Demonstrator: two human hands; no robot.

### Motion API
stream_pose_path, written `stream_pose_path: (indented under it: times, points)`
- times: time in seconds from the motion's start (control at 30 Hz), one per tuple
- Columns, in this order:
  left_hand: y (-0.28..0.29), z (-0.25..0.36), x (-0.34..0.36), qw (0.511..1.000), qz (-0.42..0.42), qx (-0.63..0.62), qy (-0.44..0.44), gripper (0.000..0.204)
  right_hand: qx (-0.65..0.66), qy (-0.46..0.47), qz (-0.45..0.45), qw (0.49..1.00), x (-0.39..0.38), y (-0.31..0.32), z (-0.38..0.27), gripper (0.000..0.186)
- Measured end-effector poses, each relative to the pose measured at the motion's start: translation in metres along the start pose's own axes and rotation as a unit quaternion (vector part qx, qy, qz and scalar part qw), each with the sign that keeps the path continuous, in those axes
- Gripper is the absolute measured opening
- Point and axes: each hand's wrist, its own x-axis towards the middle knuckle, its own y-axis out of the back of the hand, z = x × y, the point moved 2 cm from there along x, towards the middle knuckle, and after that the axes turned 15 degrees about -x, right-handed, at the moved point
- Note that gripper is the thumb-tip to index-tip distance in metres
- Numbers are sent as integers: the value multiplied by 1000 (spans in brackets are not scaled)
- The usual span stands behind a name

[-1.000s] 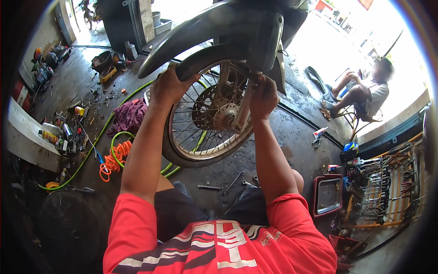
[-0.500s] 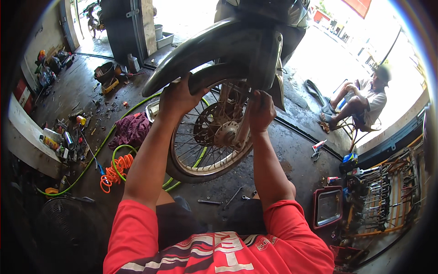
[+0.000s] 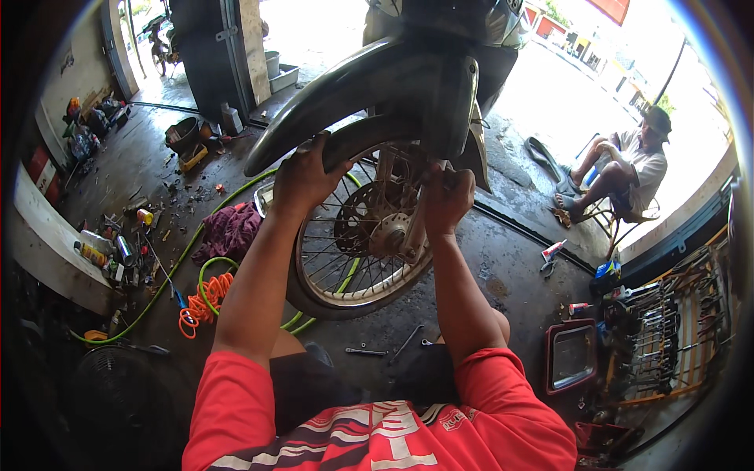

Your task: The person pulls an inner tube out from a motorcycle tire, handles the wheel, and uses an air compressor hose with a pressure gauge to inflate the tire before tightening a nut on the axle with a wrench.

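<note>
Fender (image 3: 345, 102) plastic, dark grey, is covering the top of the motorcycle's front wheel (image 3: 385, 235), and the right forearm (image 3: 449, 275) is masking its right edge; the bodywork (image 3: 455, 27) above is running out of my view. The wheel is sitting between the person's arms, over the dark floor (image 3: 503, 267), its spoked face and axle pointing roughly toward them. The fork leg (image 3: 415, 242) is slanting downward, its lower end leaning slightly left; the fender's long axis is running from upper right to a tip at lower left. The left hand (image 3: 310, 174) is clasping the tyre (image 3: 353, 311). The right hand (image 3: 449, 196) is curling beside the upper fork leg, fingertips hiding, so I cannot tell what they're pinching.
</note>
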Motion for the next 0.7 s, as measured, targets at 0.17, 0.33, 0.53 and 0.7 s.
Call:
stream_pose_path:
  times: [0.17, 0.33, 0.53, 0.7]
  points:
    - [5, 10, -1, 999, -13, -22, 25, 79, -12, 67, 13, 998, 6, -1, 5, 28]
    - [11, -11, -16, 989, 80, -80, -91, 77, 11, 27, 15, 999, 9, -7, -3, 30]
    - [-7, -45, -116, 973, 185, -132, 41, 74, 13, 62, 61, 996, 9, -7, 5, 31]
    - [-26, -79, -164, 947, 207, -236, 66, 76, 55, 65, 44, 995, 9, -14, 9, 31]
